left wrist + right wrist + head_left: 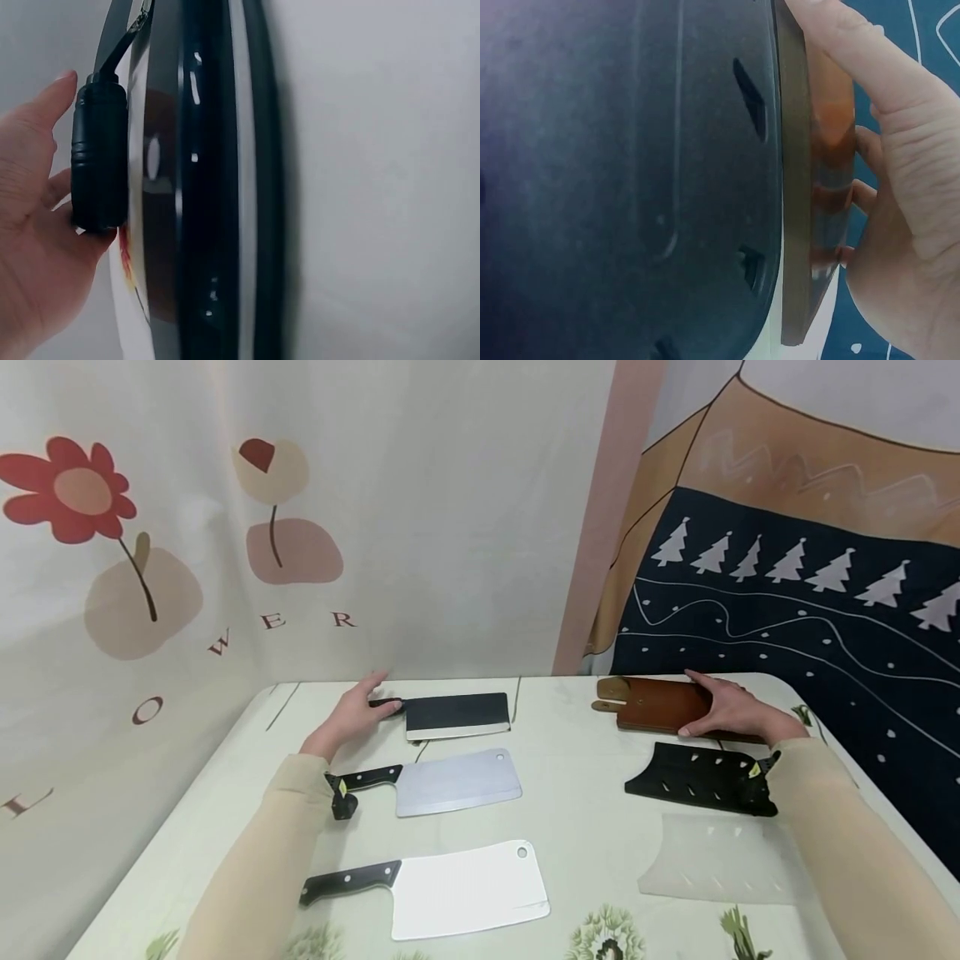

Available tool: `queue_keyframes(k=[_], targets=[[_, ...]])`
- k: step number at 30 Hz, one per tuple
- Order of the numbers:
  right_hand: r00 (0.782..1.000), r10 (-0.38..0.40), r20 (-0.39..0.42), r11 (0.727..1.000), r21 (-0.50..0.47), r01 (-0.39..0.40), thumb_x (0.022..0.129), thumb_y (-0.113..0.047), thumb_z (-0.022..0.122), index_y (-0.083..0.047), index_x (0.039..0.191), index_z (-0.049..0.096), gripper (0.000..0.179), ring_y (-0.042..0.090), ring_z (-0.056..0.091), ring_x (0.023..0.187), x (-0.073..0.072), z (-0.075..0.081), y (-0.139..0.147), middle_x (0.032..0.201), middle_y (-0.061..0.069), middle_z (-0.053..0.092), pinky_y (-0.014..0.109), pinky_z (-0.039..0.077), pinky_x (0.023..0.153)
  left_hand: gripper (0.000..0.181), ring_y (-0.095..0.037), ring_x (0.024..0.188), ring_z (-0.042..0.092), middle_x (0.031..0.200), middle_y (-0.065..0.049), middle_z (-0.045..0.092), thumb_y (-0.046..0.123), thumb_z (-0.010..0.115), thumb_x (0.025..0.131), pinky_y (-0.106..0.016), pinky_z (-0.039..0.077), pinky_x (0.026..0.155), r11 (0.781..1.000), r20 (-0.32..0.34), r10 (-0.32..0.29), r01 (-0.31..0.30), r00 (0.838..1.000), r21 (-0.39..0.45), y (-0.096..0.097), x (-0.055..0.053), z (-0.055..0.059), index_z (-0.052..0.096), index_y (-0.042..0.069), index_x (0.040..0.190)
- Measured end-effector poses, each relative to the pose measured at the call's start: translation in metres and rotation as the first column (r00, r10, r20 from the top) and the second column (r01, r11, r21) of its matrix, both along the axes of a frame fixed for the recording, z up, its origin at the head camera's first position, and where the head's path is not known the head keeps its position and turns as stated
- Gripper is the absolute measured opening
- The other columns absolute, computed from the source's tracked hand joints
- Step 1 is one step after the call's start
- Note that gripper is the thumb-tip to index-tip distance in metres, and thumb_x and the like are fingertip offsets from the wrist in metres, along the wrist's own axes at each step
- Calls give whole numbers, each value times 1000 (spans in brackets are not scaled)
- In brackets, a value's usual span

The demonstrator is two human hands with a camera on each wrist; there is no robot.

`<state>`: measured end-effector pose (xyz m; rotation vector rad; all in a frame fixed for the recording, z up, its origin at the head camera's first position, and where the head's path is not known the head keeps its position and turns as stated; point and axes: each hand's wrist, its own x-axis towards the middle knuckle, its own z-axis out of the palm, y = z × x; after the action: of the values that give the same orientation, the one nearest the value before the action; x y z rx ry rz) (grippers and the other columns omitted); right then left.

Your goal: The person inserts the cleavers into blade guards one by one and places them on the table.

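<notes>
In the head view my left hand [355, 712] is at the handle of a black-bladed cleaver [457, 713], thumb and fingers spread about it. The left wrist view shows the dark handle [100, 150] between the thumb and the other fingers. My right hand [731, 708] spans a brown leather knife sheath [660, 703] and holds it by its edges, thumb on the near edge, fingers at the far one. In the right wrist view the fingers lie along the brown sheath [831, 172]. A black slotted blade guard [697, 777] lies just nearer to me.
Nearer on the left lie a grey-bladed cleaver [457, 783] and a white-bladed cleaver [468, 892]. A translucent blade guard [720, 860] lies under my right forearm's side. A pale cloth covers the table [585, 827]; printed curtains [450, 527] hang behind.
</notes>
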<state>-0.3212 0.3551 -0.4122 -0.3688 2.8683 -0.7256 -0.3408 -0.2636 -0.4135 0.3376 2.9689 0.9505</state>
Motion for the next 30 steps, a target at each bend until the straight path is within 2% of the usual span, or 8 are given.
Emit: queue_keyframes(k=[5,12,16,22,27,30], targets=[[1000,11,-15,998,64,-10,63,-54,82,-1,149,19,119,44,36,119,1,0,-2,137,28,36,66,26,93,71,-39,132,34,145,-24,35,31,64,91,-51,28,106,996,48,26,-30,998,85,-4,-3,-5,29,6,148],[1000,30,-4,995,90,-30,62,-52,83,-1,147,22,117,50,25,123,2,1,-2,142,28,28,71,19,91,74,-35,131,37,143,-20,39,17,74,83,-48,29,106,976,99,30,-51,995,211,-10,-6,-9,35,6,145],[999,33,5,994,101,-33,61,-52,83,-4,147,22,116,51,21,124,1,-1,-2,141,28,29,73,16,91,72,-35,131,37,141,-19,43,11,76,79,-48,26,107,973,109,42,-65,993,221,-11,-6,-10,41,5,142],[998,54,13,994,94,-55,61,-51,84,-5,147,24,114,49,25,122,-1,-3,-2,139,26,34,70,19,91,59,-40,127,39,136,-20,48,8,75,78,-53,26,105,984,129,71,-91,989,153,-10,-5,-9,53,6,133],[998,63,-6,994,92,-63,61,-50,84,-6,146,28,111,44,34,117,-2,0,-2,136,23,39,67,27,89,56,-38,124,43,131,-17,54,7,78,74,-50,27,105,975,136,76,-103,988,197,-12,-7,-12,60,6,127],[997,69,-28,994,91,-67,61,-49,85,-6,146,31,109,41,40,114,-3,1,-2,135,22,42,64,32,87,56,-36,123,45,129,-16,56,5,78,73,-49,27,105,968,140,55,-87,989,234,-13,-7,-11,60,6,126]])
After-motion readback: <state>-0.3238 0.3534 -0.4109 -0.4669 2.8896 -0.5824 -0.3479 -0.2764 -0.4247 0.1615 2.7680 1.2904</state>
